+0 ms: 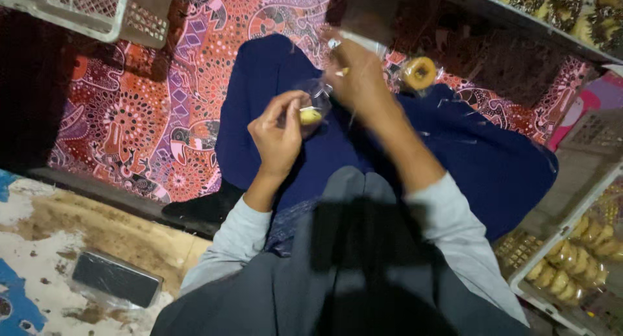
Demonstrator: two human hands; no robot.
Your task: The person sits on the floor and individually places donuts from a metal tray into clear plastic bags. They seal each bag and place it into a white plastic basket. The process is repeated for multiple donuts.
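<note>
My left hand (278, 133) pinches a small clear plastic wrapper (316, 101) with a yellow round pastry (310, 116) inside it. My right hand (355, 73) is blurred, just above and to the right, fingers closed on the top of the same wrapper. Both hands work over my lap, which is covered by dark blue cloth (454, 148). A wrapped ring-shaped pastry (418, 72) lies on the cloth beyond my right hand.
A patterned red mat (143, 115) covers the floor. A white crate (587, 251) with several wrapped pastries stands at the right. A tray of pastries (571, 11) lies at the top right, a plastic basket (97, 11) at the top left, a dark flat object (115, 279) in plastic at the lower left.
</note>
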